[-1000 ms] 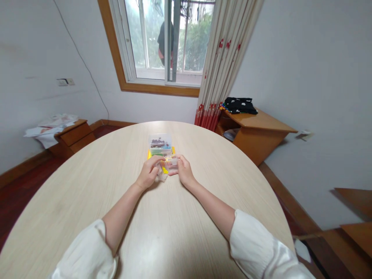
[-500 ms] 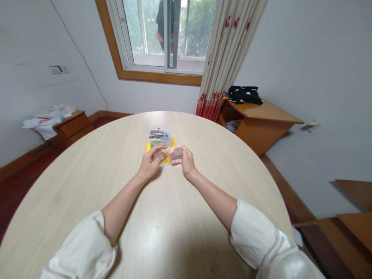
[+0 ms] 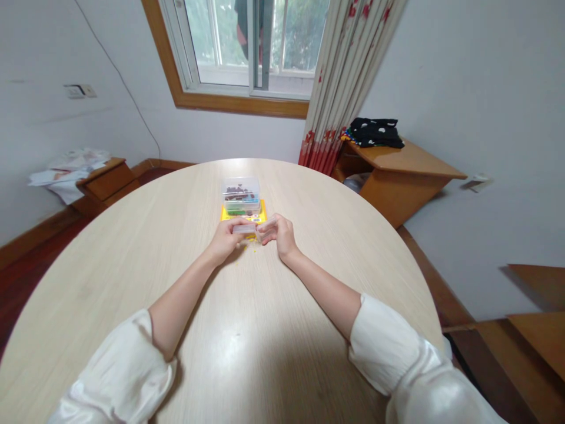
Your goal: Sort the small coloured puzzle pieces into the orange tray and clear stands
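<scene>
Starting at the far left, a low wooden cabinet [image 3: 103, 179] carries crumpled white papers [image 3: 66, 168]. The round desk [image 3: 132, 265] is pale, matt wood-grain laminate with a glossy glare near the person. The left hand [image 3: 224, 240], fingers curled, pinches the left end of a small clear case [image 3: 245, 228]. The case is a thin, hard plastic oblong held just above the desk near its middle, with its long axis running left to right. Tiny yellow bits [image 3: 252, 245] lie on the desk beneath it. Just behind stands a stack of clear boxes [image 3: 241, 194] on a yellow base [image 3: 261, 211]. The right hand [image 3: 279, 234], also curled, pinches the case's right end. Further right hang pleated curtains [image 3: 339, 88], and a black dotted cloth [image 3: 375, 132] lies on an orange-brown cupboard [image 3: 406, 171].
</scene>
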`<state>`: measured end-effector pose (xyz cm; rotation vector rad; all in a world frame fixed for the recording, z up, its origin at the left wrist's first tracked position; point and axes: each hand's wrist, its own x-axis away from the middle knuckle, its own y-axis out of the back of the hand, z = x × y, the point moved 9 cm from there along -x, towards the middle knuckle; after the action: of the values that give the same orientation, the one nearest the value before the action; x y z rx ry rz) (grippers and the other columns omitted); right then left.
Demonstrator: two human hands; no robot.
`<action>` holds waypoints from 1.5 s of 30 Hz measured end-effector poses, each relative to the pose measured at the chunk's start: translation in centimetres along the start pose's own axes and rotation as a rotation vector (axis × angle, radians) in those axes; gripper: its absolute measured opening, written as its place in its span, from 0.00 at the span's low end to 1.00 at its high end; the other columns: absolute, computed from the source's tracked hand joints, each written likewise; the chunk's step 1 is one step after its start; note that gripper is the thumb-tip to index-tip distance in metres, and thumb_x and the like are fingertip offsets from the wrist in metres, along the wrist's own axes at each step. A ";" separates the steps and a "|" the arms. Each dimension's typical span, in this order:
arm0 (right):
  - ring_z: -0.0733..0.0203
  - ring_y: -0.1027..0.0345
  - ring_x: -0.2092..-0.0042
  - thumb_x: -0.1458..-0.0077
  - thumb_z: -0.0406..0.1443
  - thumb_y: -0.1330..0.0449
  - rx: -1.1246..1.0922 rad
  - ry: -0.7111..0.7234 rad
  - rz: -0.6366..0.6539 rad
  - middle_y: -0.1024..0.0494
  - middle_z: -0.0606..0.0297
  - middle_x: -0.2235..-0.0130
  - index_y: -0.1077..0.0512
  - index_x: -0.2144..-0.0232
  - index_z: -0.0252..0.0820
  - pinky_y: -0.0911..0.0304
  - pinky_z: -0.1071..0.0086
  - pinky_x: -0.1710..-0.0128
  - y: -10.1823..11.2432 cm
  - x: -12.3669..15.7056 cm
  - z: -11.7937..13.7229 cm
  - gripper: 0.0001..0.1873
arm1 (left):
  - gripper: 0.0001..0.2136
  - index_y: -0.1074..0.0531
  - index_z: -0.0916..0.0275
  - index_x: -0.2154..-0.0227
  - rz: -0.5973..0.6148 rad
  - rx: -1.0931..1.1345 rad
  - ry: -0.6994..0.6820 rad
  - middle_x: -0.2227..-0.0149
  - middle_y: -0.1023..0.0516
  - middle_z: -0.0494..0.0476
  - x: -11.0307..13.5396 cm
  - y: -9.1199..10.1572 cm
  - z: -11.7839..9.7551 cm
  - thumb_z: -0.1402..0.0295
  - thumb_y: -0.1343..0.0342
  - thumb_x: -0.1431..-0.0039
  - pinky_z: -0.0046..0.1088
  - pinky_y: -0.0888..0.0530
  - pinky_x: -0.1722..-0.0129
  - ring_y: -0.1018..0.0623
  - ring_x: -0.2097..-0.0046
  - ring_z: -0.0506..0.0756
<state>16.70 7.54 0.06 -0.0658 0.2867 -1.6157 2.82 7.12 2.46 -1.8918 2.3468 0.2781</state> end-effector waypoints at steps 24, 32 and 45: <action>0.69 0.42 0.81 0.48 0.42 0.52 0.091 0.135 -0.086 0.36 0.72 0.81 0.39 0.80 0.43 0.47 0.76 0.82 0.9 0.2 1.5 0.13 | 0.16 0.21 0.62 0.65 0.090 0.124 0.021 0.60 0.20 0.57 -0.2 -0.5 1.3 0.75 0.41 0.63 0.39 0.32 0.47 0.23 0.54 0.59; 0.70 0.40 0.83 0.52 0.49 0.42 0.074 0.144 -0.108 0.34 0.73 0.78 0.36 0.75 0.42 0.46 0.76 0.87 0.9 0.1 1.8 0.16 | 0.32 0.30 0.63 0.49 0.215 0.356 0.139 0.53 0.23 0.63 0.4 -1.3 0.9 0.66 0.32 0.61 0.43 0.36 0.44 0.25 0.49 0.62; 0.68 0.34 0.74 0.55 0.47 0.39 0.070 0.164 -0.023 0.26 0.66 0.64 0.33 0.62 0.43 0.35 0.73 0.76 -0.3 0.5 2.3 0.20 | 0.28 0.31 0.61 0.59 0.185 0.496 0.159 0.59 0.21 0.57 0.1 -0.9 0.7 0.64 0.28 0.66 0.33 0.30 0.51 0.22 0.58 0.54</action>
<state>16.86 6.76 2.29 0.1176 0.3567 -1.6550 3.64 6.98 1.64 -1.5116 2.3948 -0.4197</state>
